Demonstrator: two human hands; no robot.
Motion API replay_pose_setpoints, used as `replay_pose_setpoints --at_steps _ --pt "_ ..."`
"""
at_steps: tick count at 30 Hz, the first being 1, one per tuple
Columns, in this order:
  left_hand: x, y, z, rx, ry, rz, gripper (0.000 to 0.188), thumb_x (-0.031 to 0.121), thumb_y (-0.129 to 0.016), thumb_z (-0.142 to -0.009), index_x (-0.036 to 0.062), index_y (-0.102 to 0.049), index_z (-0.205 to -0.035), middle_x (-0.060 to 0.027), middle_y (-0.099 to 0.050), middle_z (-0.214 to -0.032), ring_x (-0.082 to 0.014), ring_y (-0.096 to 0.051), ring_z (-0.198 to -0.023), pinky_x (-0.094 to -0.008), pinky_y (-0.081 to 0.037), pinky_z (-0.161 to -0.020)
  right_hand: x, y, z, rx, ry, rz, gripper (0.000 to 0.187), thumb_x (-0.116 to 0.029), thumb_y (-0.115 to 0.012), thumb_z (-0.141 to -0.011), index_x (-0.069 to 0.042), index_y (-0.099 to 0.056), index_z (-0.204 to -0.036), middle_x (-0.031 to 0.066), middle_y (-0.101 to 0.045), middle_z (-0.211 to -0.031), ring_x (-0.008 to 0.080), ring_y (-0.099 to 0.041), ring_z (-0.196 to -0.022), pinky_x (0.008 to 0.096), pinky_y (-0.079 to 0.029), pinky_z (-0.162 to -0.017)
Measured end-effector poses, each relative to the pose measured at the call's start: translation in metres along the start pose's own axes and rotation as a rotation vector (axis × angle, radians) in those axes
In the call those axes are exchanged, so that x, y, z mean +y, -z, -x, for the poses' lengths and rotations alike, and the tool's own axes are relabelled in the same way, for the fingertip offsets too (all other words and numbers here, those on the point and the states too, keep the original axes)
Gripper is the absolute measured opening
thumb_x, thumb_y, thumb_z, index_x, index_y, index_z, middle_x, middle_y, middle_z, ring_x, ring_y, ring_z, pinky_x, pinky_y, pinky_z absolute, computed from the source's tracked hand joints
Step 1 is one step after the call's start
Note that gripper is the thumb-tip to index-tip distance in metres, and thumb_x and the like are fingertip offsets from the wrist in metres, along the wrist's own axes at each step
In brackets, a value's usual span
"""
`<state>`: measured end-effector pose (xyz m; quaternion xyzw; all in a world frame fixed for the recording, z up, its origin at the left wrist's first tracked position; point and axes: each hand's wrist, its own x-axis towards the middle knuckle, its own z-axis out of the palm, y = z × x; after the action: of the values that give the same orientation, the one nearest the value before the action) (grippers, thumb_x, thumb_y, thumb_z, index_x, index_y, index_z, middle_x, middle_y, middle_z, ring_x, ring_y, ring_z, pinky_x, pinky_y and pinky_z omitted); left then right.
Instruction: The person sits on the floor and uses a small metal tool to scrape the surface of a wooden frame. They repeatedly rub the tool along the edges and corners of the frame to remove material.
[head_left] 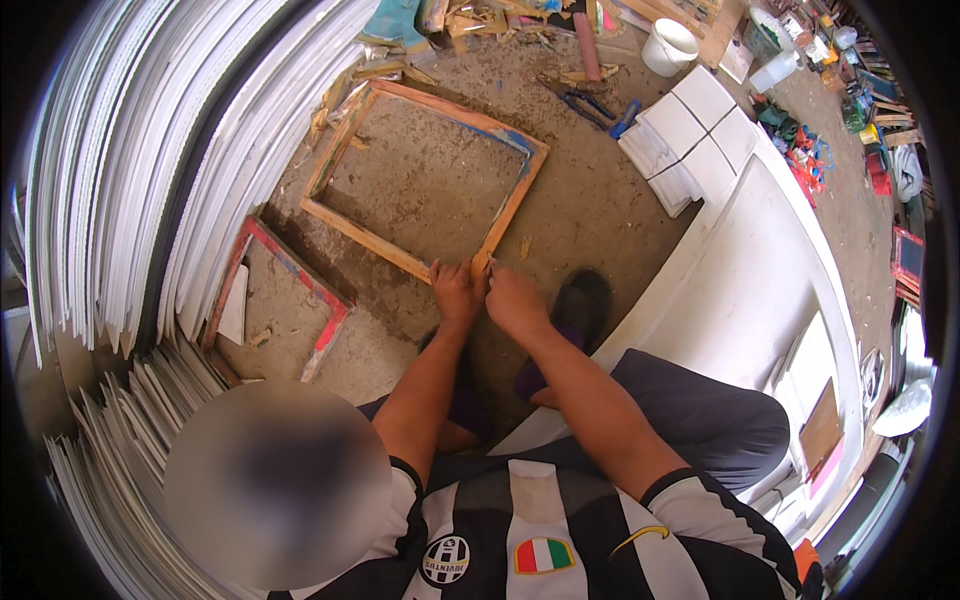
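A rectangular wooden frame (pixel 370 238), smeared with orange and blue paint, lies on the floor ahead of me. My left hand (pixel 457 292) is closed on its near corner, fingers wrapped over the wood. Right beside it, my right hand (pixel 516 302) is closed in a pinch at the same corner. What sits between the right fingertips is too small to make out. To the left, a second frame (pixel 290 262) with red paint rests on the floor by the stacked sheets, its lower part partly out of sight.
Tall stacks of white sheets (pixel 120 170) line the left side. On the right lie white tiles (pixel 690 130) and a large white panel (pixel 735 260). Blue-handled pliers (pixel 590 108), a white bucket (pixel 670 47) and wood scraps (pixel 480 18) are farther off. My shoe (pixel 583 305) is close by.
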<state>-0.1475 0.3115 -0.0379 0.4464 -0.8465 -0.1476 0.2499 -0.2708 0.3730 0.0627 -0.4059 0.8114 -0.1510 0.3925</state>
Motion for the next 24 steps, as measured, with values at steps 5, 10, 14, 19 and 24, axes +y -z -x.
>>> replay_pose_setpoints --at_steps 5,10,14,19,24 --pt "-0.009 -0.006 0.004 0.080 -0.014 0.054 0.035 0.029 -0.081 -0.083 0.0020 -0.074 -0.105 -0.0133 -0.066 -0.080 -0.0324 -0.065 -0.082 -0.0505 -0.039 -0.111 0.014 0.009 0.000 -0.258 -0.247 -0.708 0.045 -0.023 -0.053 -0.104 -0.011 -0.055 -0.148 0.0260 -0.072 -0.097 0.0440 -0.071 -0.093 0.0479 -0.057 -0.079" --pt "-0.012 -0.005 -0.001 0.015 -0.022 -0.004 0.035 0.031 -0.082 -0.082 0.0025 -0.075 -0.101 -0.0127 -0.066 -0.080 -0.0321 -0.065 -0.083 -0.0502 -0.039 -0.111 0.054 -0.027 -0.014 -0.042 0.075 -0.477 0.047 -0.020 -0.055 -0.106 -0.015 -0.051 -0.152 0.0086 -0.058 -0.073 0.0184 -0.055 -0.056 0.0355 -0.050 -0.052" --pt "-0.015 -0.004 0.002 -0.010 -0.023 -0.004 0.037 0.030 -0.083 -0.082 0.0028 -0.074 -0.104 -0.0123 -0.066 -0.080 -0.0320 -0.065 -0.084 -0.0503 -0.039 -0.111 0.060 -0.038 -0.015 0.129 0.227 -0.155 0.044 -0.025 -0.053 -0.107 -0.019 -0.052 -0.151 0.0052 -0.057 -0.072 0.0143 -0.052 -0.052 0.0329 -0.048 -0.048" --pt "-0.019 -0.003 0.008 -0.102 -0.038 -0.002 0.046 0.027 -0.082 -0.080 0.0038 -0.068 -0.117 -0.0138 -0.068 -0.098 -0.0318 -0.063 -0.100 -0.0515 -0.037 -0.113 0.065 0.005 -0.032 -0.672 -0.616 -1.552 0.029 -0.031 -0.049 -0.109 -0.022 -0.059 -0.135 0.0034 -0.056 -0.073 0.0131 -0.051 -0.054 0.0297 -0.044 -0.047" --pt "-0.028 -0.003 0.009 -0.177 -0.035 0.004 0.052 0.024 -0.080 -0.081 0.0041 -0.064 -0.125 -0.0148 -0.068 -0.107 -0.0329 -0.061 -0.109 -0.0533 -0.033 -0.115 0.062 0.011 -0.015 -0.602 -0.583 -1.645 0.027 -0.032 -0.049 -0.109 -0.023 -0.059 -0.132 0.0012 -0.053 -0.070 0.0114 -0.048 -0.053 0.0290 -0.043 -0.046"
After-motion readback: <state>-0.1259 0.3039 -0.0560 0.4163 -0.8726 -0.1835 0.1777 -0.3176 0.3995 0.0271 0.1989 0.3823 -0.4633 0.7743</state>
